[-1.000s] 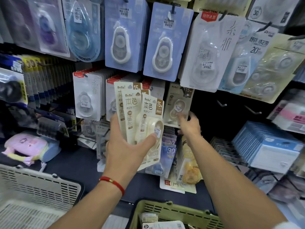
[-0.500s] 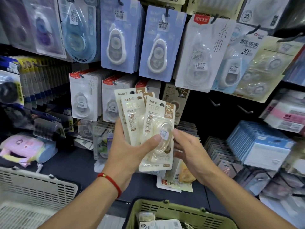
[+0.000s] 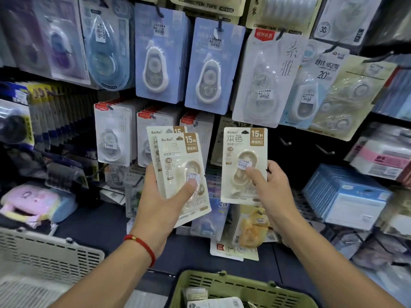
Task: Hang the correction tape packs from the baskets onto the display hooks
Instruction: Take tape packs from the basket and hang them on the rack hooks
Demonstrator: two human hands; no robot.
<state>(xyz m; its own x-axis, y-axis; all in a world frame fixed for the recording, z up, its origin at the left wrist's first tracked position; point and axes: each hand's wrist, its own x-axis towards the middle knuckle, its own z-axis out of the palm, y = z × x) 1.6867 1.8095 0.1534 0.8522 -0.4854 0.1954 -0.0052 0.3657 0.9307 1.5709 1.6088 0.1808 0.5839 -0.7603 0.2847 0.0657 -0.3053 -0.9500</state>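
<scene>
Two beige packs (image 3: 182, 174) sit in the left hand's grip (image 3: 160, 203); the right hand (image 3: 270, 192) pinches one pack (image 3: 243, 165); more wait in the green basket (image 3: 224, 283) at six o'clock.

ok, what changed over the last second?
The right hand came back from the rack, took one cream pack off the left hand's stack and now holds it apart, to the right. The left hand keeps its grip on the remaining packs. The green basket stayed put.
</scene>
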